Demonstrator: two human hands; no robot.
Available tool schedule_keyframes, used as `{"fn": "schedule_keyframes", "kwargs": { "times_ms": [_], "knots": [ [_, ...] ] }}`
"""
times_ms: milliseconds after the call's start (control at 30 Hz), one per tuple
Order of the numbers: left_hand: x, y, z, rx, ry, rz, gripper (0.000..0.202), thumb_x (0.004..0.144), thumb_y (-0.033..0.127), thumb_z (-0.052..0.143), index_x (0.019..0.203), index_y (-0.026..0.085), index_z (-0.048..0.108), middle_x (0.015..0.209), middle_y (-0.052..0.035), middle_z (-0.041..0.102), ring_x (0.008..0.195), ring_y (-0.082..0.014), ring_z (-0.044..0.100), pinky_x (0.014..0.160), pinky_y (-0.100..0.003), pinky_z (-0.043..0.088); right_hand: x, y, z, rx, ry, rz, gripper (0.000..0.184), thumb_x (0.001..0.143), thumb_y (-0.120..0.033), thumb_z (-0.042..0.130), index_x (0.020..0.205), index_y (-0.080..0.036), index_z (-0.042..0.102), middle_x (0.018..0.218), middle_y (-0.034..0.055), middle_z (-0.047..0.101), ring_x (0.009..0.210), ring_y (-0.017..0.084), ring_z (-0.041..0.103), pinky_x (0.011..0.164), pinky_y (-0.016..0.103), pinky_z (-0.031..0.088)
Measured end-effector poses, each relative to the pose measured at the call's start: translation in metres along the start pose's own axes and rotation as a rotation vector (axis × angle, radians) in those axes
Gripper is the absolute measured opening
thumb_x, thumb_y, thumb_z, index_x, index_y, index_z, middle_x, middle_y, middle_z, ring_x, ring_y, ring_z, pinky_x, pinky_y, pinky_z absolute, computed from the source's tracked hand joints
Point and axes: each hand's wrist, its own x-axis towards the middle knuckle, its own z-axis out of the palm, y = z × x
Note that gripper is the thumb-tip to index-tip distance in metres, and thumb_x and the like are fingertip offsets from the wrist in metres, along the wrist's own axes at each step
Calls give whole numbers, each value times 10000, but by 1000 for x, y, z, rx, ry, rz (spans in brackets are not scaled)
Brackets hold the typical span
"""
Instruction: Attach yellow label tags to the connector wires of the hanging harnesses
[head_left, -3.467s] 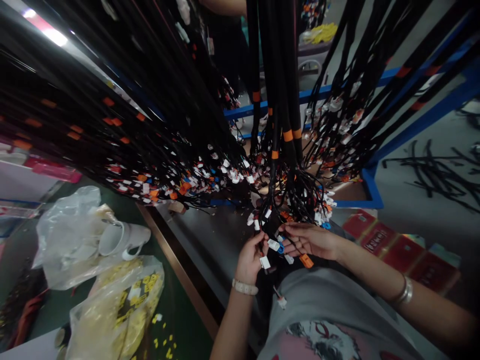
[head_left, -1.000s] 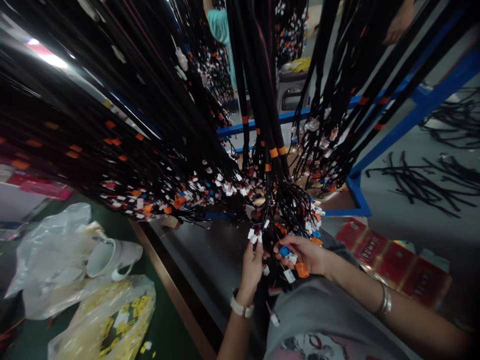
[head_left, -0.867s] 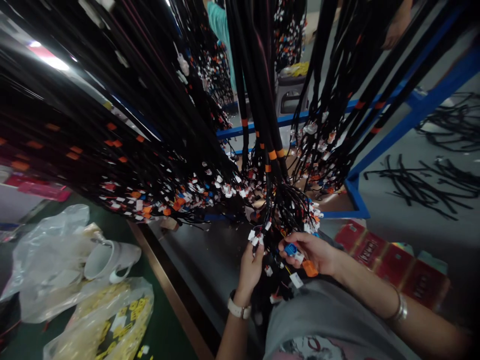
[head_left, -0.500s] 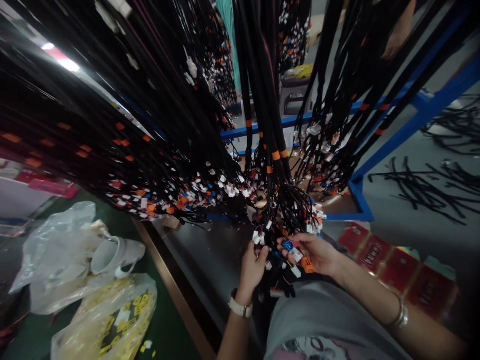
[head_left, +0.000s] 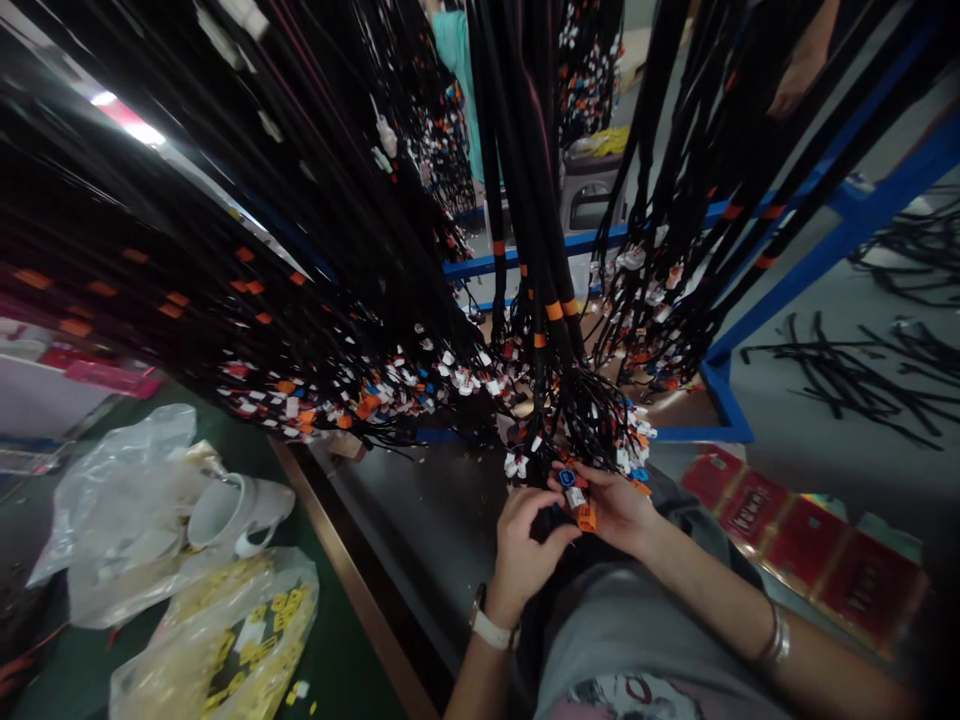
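Note:
A blue connector (head_left: 568,479), a white connector (head_left: 575,497) and an orange connector (head_left: 587,517) lie in a row across the fingers of my right hand (head_left: 622,510), which is closed round them. Just left of these, my left hand (head_left: 525,545) has its thumb and forefinger curved and apart, their tips close to the connectors. Whether those tips touch them I cannot tell. Above both hands hangs a wire harness (head_left: 581,400), its black branches ending in white, blue and orange plugs. Several white plugs (head_left: 516,465) dangle just above my left hand.
Many more black harnesses (head_left: 360,250) hang at the left from a rack with a blue frame (head_left: 724,400). A green table (head_left: 352,650) holds a white mug (head_left: 225,510) and a clear bag of yellow pieces (head_left: 262,640). Flattened red boxes (head_left: 802,540) lie on the floor at right.
My left hand has left the white plugs and moved down and right to the connectors in my right hand. My right hand has shifted slightly left, turning the connectors nearly upright.

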Motion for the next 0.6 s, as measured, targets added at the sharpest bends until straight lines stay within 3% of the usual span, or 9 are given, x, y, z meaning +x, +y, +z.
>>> {"fn": "schedule_keyframes", "kwargs": {
  "times_ms": [100, 200, 400, 600],
  "knots": [
    [-3, 5, 7, 35, -85, 57, 355, 678, 273, 721, 1017, 223, 628, 962, -56, 603, 926, -188, 545, 837, -330, 459, 1, 5, 2, 0, -16, -10, 210, 894, -178, 422, 970, -117, 609, 712, 65, 693, 716, 162, 676, 675, 271, 541],
    [-4, 5, 11, 79, -108, 70, 247, 740, 248, 662, 985, 221, 645, 928, -57, 607, 896, -181, 548, 810, -324, 465, -2, 6, 5, -16, -38, 4, 235, 902, -265, 432, 958, -134, 619, 706, 53, 690, 707, 156, 669, 658, 257, 529],
    [-4, 2, 8, 32, -90, 45, 120, 792, 230, 598, 899, 183, 621, 900, -59, 624, 886, -174, 566, 798, -321, 473, -3, 4, 4, -22, -65, 44, 278, 913, -318, 412, 935, -136, 622, 809, 76, 702, 730, 158, 662, 654, 267, 508],
    [-3, -2, 11, 39, -88, 34, 184, 701, 259, 700, 854, 187, 627, 983, -64, 582, 950, -182, 553, 857, -330, 470, -2, 4, 7, -26, 6, -3, 293, 922, -322, 390, 893, -143, 621, 814, 72, 711, 725, 149, 660, 690, 268, 507]
  ]
}}
